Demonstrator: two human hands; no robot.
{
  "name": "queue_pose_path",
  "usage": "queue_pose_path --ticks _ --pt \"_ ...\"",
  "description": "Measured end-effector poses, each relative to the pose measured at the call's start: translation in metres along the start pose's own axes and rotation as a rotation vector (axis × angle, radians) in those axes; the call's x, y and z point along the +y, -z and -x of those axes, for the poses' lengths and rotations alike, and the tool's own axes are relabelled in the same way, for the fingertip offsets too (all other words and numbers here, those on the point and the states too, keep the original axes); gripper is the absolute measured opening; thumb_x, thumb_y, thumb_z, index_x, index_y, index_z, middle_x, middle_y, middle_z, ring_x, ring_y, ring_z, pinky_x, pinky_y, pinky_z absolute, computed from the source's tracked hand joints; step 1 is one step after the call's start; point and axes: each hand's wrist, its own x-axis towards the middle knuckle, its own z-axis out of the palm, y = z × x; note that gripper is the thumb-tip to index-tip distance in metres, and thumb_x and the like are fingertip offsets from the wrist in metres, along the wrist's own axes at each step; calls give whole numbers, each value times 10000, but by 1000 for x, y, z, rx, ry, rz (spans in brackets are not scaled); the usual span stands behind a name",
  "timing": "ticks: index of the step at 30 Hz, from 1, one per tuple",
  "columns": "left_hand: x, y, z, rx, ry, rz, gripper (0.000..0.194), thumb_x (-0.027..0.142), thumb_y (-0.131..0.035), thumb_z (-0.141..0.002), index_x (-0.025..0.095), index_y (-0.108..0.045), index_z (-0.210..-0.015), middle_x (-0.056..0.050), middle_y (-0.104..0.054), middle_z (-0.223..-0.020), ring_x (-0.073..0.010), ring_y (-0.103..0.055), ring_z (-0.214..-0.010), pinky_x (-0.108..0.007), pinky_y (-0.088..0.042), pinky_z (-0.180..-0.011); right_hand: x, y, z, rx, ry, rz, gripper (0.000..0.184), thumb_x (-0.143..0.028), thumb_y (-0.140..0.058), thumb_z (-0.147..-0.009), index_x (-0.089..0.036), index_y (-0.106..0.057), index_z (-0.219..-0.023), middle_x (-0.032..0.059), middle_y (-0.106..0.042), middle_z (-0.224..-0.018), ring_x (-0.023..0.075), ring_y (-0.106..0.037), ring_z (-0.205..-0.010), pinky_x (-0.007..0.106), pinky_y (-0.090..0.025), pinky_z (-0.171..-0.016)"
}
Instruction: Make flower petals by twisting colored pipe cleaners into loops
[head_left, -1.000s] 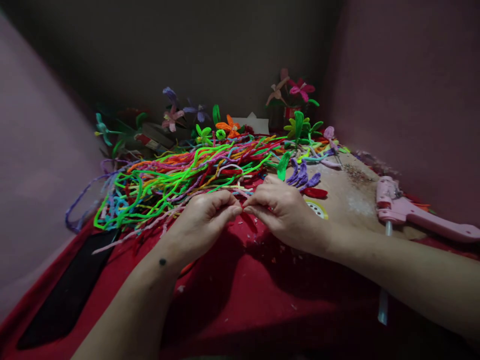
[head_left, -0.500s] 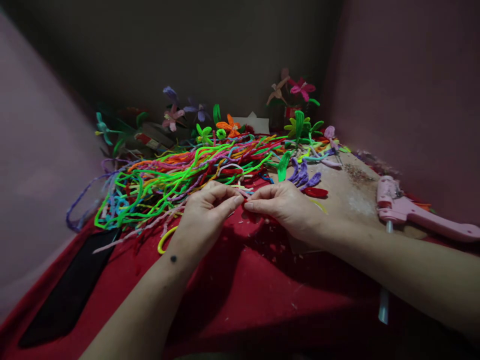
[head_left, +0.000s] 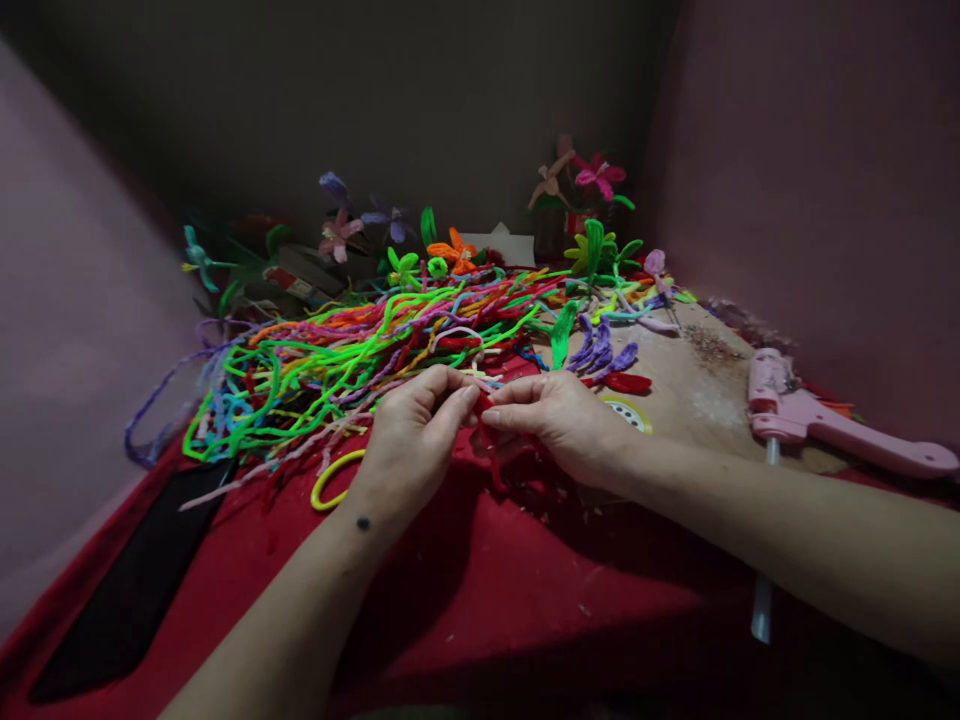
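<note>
My left hand (head_left: 414, 437) and my right hand (head_left: 564, 420) meet fingertip to fingertip over the red cloth (head_left: 487, 580). Both pinch a red pipe cleaner (head_left: 491, 450), which hangs down between them and blends into the cloth. Just beyond my hands lies a big tangled pile of pipe cleaners (head_left: 360, 350) in green, orange, purple and pink. A yellow ring (head_left: 330, 480) lies on the cloth by my left wrist.
A pink glue gun (head_left: 817, 425) lies at the right on a brown board (head_left: 697, 385). Purple petals (head_left: 604, 350) and a red petal (head_left: 628, 382) lie near my right hand. Finished pipe-cleaner flowers (head_left: 585, 180) stand along the back wall. A black strip (head_left: 127, 590) lies left.
Both hands have shifted slightly away from me and to the left, still pinching the red pipe cleaner. The yellow ring by my left wrist has come into sight.
</note>
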Motion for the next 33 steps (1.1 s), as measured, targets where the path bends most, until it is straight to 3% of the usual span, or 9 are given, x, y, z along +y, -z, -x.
queue_pose_path --ticks 5,9,12,15,19,21,24,29,33 --pt "-5 1 -2 44 -136 -166 160 280 -505 -840 171 -606 -780 7 -638 -735 -110 -527 -636 -212 -397 -596 -1 1 0 -78 -104 -67 103 -175 -661 -680 -109 -626 -608 39 -635 -576 111 -576 -489 235 -437 -501" --pt "-5 0 -1 35 -168 -181 141 274 -516 -836 177 -604 -783 15 -630 -720 -108 -530 -644 -211 -399 -609 -3 1 2 -120 -125 -34 125 -137 -637 -700 -100 -626 -581 37 -625 -527 87 -536 -429 211 -406 -465" --pt "-2 0 -2 34 -95 -59 122 281 -530 -825 179 -586 -788 18 -604 -710 -104 -518 -626 -208 -396 -581 -3 1 1 -90 -136 -64 96 -129 -634 -698 -104 -640 -605 45 -645 -573 107 -569 -479 235 -436 -506" --pt "-1 1 -3 3 63 117 164 344 -549 -813 181 -564 -811 30 -561 -677 -87 -470 -549 -204 -365 -511 -2 4 -3 -8 -57 -153 55 -159 -692 -668 -113 -666 -651 42 -669 -643 105 -590 -549 233 -447 -556" --pt "-6 -2 -5 -181 196 274 223 390 -592 -781 169 -566 -775 46 -515 -612 -67 -416 -486 -199 -318 -471 1 9 -10 90 5 -230 125 -200 -755 -614 -133 -653 -640 2 -637 -577 79 -539 -484 210 -406 -493" --pt "-9 -6 -5 -261 205 305 220 357 -606 -771 156 -559 -693 51 -490 -554 -62 -402 -467 -201 -307 -469 3 10 -13 85 13 -253 124 -197 -743 -624 -133 -637 -622 -11 -606 -531 74 -511 -444 211 -392 -462" --pt "-12 -11 -5 -264 181 331 229 288 -603 -765 146 -536 -599 47 -475 -500 -59 -386 -442 -209 -289 -460 5 9 -14 73 29 -285 105 -172 -716 -633 -126 -622 -622 -10 -594 -518 85 -517 -441 219 -398 -454" --pt "-14 -12 -4 -298 247 441 158 267 -585 -769 144 -567 -673 16 -559 -584 -62 -387 -445 -218 -281 -452 6 9 -14 81 -9 -310 143 -187 -724 -621 -127 -595 -640 -4 -593 -521 101 -522 -442 248 -422 -481" --pt "-13 -11 -4 -293 234 444 127 235 -617 -740 147 -556 -671 40 -513 -575 -52 -366 -453 -208 -268 -454 5 9 -14 98 -4 -312 174 -192 -739 -610 -127 -580 -585 -13 -578 -517 97 -519 -453 251 -410 -488"
